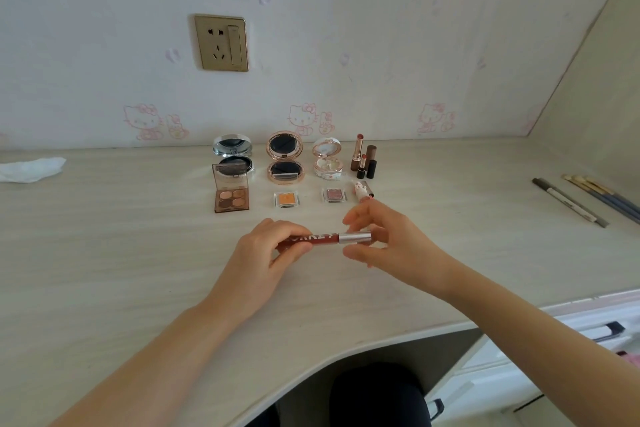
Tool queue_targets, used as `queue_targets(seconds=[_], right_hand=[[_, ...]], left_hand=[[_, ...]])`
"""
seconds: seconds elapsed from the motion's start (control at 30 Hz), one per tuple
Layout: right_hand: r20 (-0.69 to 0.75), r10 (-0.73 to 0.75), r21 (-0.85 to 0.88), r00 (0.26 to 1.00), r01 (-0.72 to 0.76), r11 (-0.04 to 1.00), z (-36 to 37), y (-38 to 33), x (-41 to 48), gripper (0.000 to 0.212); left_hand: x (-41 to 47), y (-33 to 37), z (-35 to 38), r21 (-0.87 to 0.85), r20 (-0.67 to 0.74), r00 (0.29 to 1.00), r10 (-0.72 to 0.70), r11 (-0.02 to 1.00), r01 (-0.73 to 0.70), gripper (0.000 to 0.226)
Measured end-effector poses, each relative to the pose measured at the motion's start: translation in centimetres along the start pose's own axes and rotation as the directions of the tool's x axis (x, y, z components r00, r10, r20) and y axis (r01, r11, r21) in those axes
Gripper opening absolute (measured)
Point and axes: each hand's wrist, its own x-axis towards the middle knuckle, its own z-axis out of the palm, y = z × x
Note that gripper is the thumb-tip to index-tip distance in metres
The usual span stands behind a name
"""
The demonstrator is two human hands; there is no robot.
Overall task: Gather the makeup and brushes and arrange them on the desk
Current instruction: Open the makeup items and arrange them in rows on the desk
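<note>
A red lip gloss tube [323, 238] with a silver cap lies level just above the desk [121, 253]. My left hand [268, 248] grips its red end and my right hand [388, 241] pinches the silver cap. Behind them stand three open compacts: silver [232, 154], rose-gold [285, 159] and white [328, 159]. Two open lipsticks [360, 158] stand at their right. An open eyeshadow palette [231, 196], an orange pan [287, 199], a pink pan [334, 195] and a small decorated tube [362, 191] form the front row. Brushes and pencils [585, 199] lie at far right.
A crumpled white tissue [31, 168] lies at the desk's far left. A wall socket [221, 43] sits above the desk. White drawers [554, 357] stand below the desk's right side, and the desk's front edge curves inward above my lap.
</note>
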Motion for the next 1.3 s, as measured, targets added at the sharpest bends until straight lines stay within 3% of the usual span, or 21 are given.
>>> queue_targets(seconds=[0.07,0.17,0.3,0.5,0.63,0.77,0.87,1.0,1.3], right_hand=[[0.029,0.079,0.062,0.996,-0.081,0.995,0.0,-0.7,0.0,0.019],[0.067,0.142,0.074,0.988,-0.147,0.986,0.2,-1.2,-0.1,0.034],[0.017,0.053,0.001,0.998,-0.053,0.999,0.0,-1.0,0.0,0.007],[0.092,0.078,0.052,0.993,-0.083,0.995,-0.5,-1.7,0.1,0.031],[0.100,0.154,0.120,0.983,-0.166,0.979,-0.4,-1.9,0.2,0.030],[0.061,0.100,0.043,0.993,-0.102,0.994,-0.4,-1.7,0.3,0.014],[0.032,0.059,0.042,0.998,-0.060,0.997,-1.0,-1.4,0.2,0.015],[-0.007,0.058,0.105,0.998,-0.057,0.993,-1.9,-1.3,0.1,0.023],[-0.038,0.168,0.390,0.985,-0.140,0.910,-3.0,-1.0,0.3,0.016]], left_hand=[[0.0,0.0,0.0,-0.002,0.005,1.000,0.000,1.000,0.000,0.014],[-0.1,-0.1,-0.1,0.000,0.009,1.000,-0.009,1.000,0.009,0.013],[-0.1,-0.1,-0.1,0.030,0.017,1.000,-0.021,0.999,0.020,0.012],[0.0,-0.1,-0.1,0.018,0.015,1.000,-0.010,1.000,0.009,0.012],[0.0,0.0,-0.2,0.028,0.001,1.000,-0.011,1.000,0.011,0.012],[0.0,0.1,-0.1,0.049,0.013,1.000,-0.014,0.999,0.013,0.013],[0.0,0.2,-0.2,0.049,0.017,1.000,-0.017,0.999,0.016,0.012],[-0.1,0.5,-0.2,0.020,0.012,0.999,-0.040,0.999,0.039,0.012],[-0.3,0.8,-0.1,0.015,0.060,0.997,-0.057,0.998,0.056,0.024]])
